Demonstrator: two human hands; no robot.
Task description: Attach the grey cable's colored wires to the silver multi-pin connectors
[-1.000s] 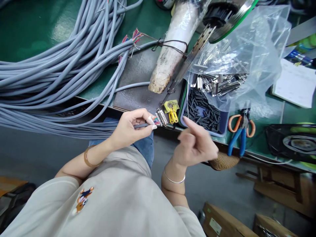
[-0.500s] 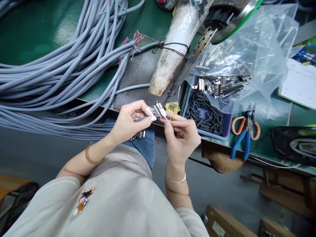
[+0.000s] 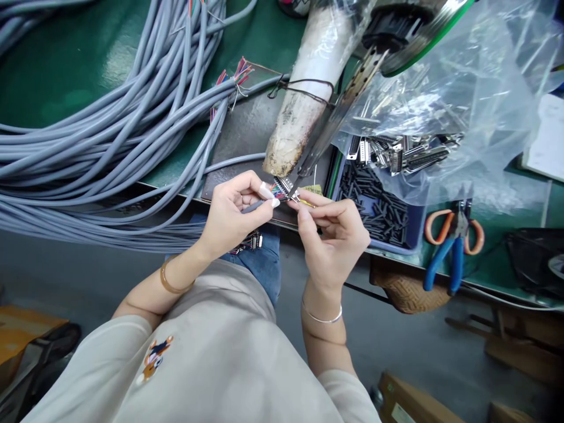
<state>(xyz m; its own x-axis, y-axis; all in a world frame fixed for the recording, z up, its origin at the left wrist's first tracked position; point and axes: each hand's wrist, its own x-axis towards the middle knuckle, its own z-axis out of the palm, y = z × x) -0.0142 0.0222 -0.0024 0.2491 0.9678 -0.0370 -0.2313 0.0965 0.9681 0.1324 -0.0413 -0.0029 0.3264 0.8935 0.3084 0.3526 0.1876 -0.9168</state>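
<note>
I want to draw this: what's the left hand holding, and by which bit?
The left hand pinches a grey cable near its end, just behind the coloured wires.

The silvery, multi-pin connector (image 3: 285, 187) slants above the worktop's (image 3: 42, 88) near edge, partly hidden. Short coloured wires (image 3: 277, 191) reach its pin side from the smooth grey cable (image 3: 252, 207), which extends leftward, roughly level.

No words, brands, numbers or signs readable. Pale label (image 3: 402, 413) on cardboard box (image 3: 420, 396) at bottom edge too small and blurred to read. White paper (image 3: 547, 138) at right edge showed no legible writing.
</note>
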